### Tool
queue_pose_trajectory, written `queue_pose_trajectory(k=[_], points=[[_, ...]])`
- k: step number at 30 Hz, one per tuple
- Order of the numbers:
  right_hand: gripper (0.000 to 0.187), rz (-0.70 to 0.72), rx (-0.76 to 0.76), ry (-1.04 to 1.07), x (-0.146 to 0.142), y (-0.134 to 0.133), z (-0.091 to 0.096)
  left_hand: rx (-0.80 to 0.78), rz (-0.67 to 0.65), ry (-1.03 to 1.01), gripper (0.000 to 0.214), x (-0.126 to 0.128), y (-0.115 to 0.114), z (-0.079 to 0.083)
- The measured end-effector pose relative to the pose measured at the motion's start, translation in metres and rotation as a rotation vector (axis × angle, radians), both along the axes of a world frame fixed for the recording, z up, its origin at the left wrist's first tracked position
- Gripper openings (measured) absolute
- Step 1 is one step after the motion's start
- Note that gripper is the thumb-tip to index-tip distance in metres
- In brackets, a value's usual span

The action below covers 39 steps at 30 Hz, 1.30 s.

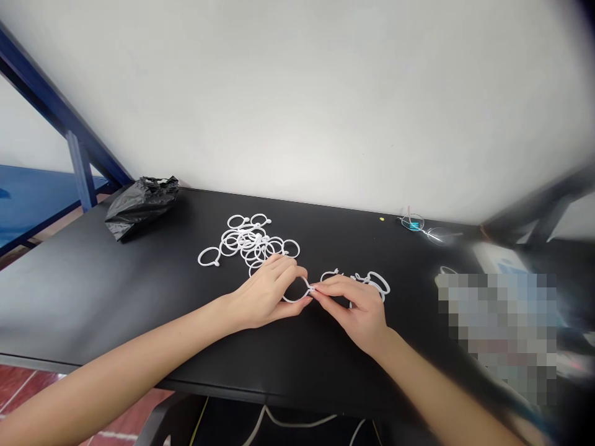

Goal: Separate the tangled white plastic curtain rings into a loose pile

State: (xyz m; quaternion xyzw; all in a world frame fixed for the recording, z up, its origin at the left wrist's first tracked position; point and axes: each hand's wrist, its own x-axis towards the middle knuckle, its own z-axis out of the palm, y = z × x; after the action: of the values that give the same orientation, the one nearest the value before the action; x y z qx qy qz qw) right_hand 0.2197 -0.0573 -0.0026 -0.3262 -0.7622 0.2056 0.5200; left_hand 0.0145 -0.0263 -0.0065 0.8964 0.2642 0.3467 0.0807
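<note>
A white plastic snap ring point(294, 300) spans the gap between my hands, just above the black table top point(93, 297). My left hand point(264, 294) grips one side of it, and my right hand point(351, 306) pinches its clasp end between finger and thumb. Behind my left hand lies a tangled pile of similar rings point(251, 244), partly hidden by my fingers. A smaller cluster of rings point(369, 282) sits just behind my right hand, which covers part of it.
A black plastic bag point(142, 206) lies at the table's back left, against a white wall point(297, 93). Clear-framed glasses point(418, 226) rest at the back right. Blue metal framing point(69, 108) stands at the left. A pixelated patch point(497, 328) covers the right side. Cables hang below the table's front edge.
</note>
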Motion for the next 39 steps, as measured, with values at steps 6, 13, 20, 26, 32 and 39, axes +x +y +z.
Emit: queue_pose_trajectory(k=[6, 13, 20, 26, 32, 39], points=[[0.014, 0.020, 0.006, -0.014, 0.001, 0.000, 0.003, -0.006, -0.011, -0.010, 0.019, 0.000, -0.001, -0.003], [0.017, -0.003, 0.007, -0.030, -0.001, 0.001, 0.002, 0.025, 0.020, 0.008, 0.017, -0.001, 0.001, -0.002], [0.017, -0.084, -0.064, -0.179, 0.013, 0.008, 0.001, 0.108, 0.222, 0.145, 0.027, -0.020, 0.028, -0.001], [0.017, -0.073, -0.257, -0.559, 0.028, 0.017, 0.005, 0.057, 0.316, 0.274, 0.033, -0.030, 0.041, -0.010], [0.013, -0.008, -0.240, -0.568, 0.024, 0.015, 0.002, 0.019, 0.312, 0.268, 0.039, -0.028, 0.041, -0.013], [0.015, -0.010, -0.086, -0.435, 0.017, 0.013, 0.000, 0.099, 0.184, 0.108, 0.028, -0.020, 0.026, 0.000]])
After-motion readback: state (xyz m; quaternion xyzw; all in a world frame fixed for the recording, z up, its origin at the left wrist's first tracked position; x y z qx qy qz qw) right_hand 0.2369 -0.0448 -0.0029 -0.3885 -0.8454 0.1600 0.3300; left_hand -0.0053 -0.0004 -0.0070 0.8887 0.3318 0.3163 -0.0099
